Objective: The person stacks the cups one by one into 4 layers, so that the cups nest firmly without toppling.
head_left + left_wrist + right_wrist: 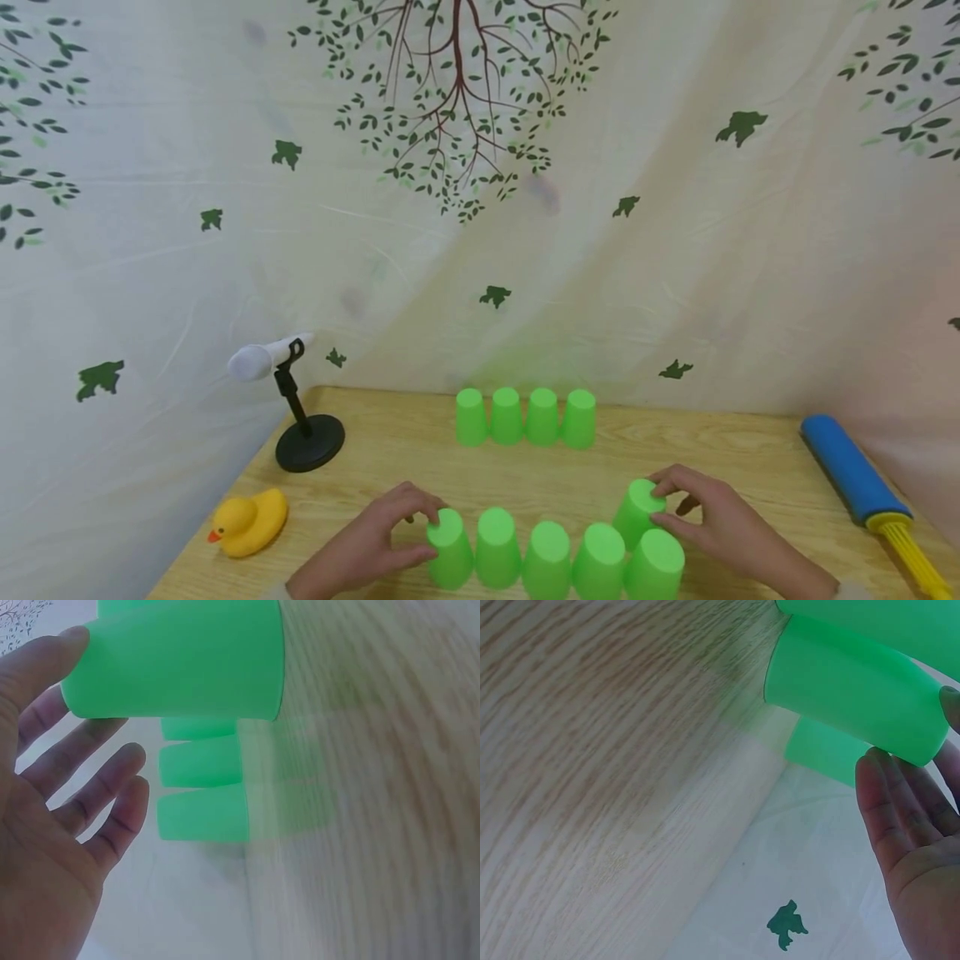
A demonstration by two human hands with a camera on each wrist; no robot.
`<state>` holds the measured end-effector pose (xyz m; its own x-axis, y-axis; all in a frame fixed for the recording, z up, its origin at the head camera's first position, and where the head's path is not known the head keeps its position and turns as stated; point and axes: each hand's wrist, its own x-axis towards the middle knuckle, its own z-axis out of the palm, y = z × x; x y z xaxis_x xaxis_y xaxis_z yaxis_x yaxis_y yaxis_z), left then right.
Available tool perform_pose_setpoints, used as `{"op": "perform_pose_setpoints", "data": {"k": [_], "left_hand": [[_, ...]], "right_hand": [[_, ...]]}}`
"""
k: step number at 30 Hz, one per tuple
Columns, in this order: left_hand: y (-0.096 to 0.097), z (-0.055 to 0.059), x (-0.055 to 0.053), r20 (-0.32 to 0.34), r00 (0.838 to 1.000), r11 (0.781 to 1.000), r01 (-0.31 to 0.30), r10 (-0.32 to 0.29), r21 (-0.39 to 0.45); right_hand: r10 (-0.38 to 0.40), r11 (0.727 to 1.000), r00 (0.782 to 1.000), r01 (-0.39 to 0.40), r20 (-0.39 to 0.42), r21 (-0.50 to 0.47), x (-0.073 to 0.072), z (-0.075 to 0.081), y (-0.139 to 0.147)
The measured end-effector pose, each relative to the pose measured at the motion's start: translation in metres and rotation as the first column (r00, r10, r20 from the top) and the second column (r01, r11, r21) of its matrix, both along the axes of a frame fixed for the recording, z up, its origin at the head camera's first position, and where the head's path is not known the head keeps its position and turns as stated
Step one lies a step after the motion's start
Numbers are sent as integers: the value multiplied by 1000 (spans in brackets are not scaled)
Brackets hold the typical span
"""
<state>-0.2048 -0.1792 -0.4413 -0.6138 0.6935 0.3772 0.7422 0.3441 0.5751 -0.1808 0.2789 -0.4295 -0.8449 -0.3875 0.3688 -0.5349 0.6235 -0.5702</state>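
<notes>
Several plain green cups stand upside down in a front row near the lower edge of the head view. My left hand (375, 537) grips the leftmost green cup (451, 552) near its top, thumb on the near side and fingers beyond. In the left wrist view the thumb lies against this cup (180, 664), and the other fingers are loosely bent. Just behind the right end of the row, my right hand (716, 521) pinches another upside-down green cup (638, 508) by its upper part. This cup (855, 690) also shows in the right wrist view, between thumb and fingers.
At the back of the wooden table (405, 433), several green cups (506, 417) form another row. A white microphone (258, 360) on a black stand (309, 443) and a yellow rubber duck (251, 523) sit left. A blue tube with a yellow handle (855, 467) lies right.
</notes>
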Motion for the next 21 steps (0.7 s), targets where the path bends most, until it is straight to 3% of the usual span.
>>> {"op": "perform_pose_setpoints", "data": {"k": [6, 13, 18, 21], "left_hand": [[2, 0, 1, 1, 1000, 1000, -18, 18, 0], [3, 3, 1, -29, 994, 994, -107, 107, 10], [1, 9, -2, -34, 988, 988, -151, 152, 20], [0, 12, -4, -71, 983, 985, -166, 168, 35]], "right_hand": [[9, 1000, 1000, -9, -27, 6, 1, 0, 0], [23, 999, 995, -20, -92, 29, -1, 3, 1], [-6, 999, 986, 13, -164, 44, -3, 9, 2], [-12, 999, 981, 21, -196, 42, -5, 15, 2]]}}
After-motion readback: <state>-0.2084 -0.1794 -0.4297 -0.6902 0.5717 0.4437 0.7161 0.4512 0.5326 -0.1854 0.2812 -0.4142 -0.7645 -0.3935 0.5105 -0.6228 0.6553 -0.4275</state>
